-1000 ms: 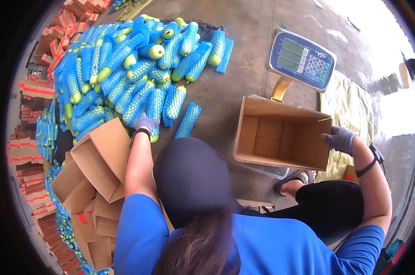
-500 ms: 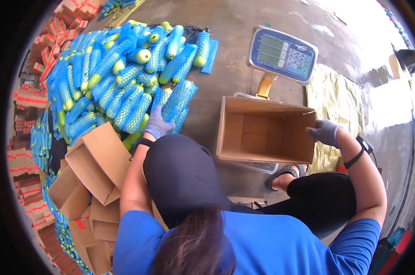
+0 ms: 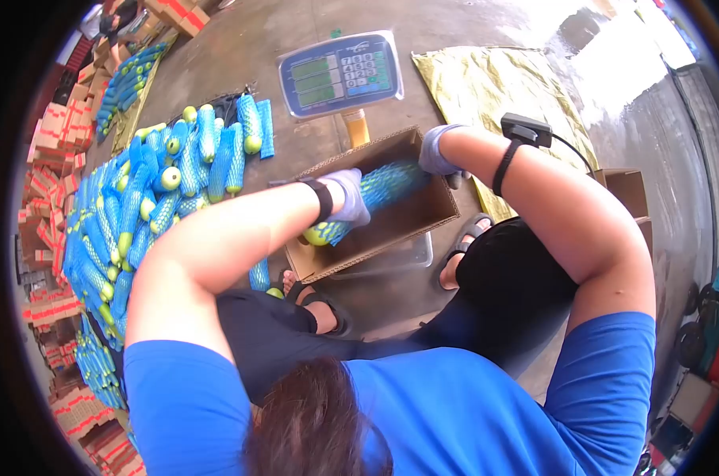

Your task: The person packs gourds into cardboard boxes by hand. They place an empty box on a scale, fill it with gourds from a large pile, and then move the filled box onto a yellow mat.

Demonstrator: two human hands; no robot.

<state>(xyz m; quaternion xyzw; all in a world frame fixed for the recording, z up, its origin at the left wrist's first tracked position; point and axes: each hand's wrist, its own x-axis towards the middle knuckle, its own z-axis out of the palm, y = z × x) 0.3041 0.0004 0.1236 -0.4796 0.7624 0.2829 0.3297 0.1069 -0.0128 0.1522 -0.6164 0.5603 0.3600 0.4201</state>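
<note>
My left hand (image 3: 349, 197), in a pale grey-violet glove, is closed around a light green gourd (image 3: 321, 233) sleeved in blue foam netting. The gourd lies slantwise in the mouth of an open cardboard box (image 3: 358, 258); its far end is blurred. My right hand (image 3: 442, 152), gloved too, grips the box at its far right corner, with part of the fingers hidden. The box sits tilted on a scale, whose display panel (image 3: 341, 74) stands on a yellow post (image 3: 356, 127) behind it.
A large pile of netted gourds (image 3: 149, 190) covers the floor at left. Red-taped cartons (image 3: 62, 135) are stacked beyond it. A yellow woven sheet (image 3: 502, 87) lies at the back right. Another open carton (image 3: 625, 190) stands behind my right arm. My sandalled feet flank the scale.
My left hand has moved from the pile to the box with a netted gourd. The box has turned at an angle, my right hand still at its right end. My view has shifted right.
</note>
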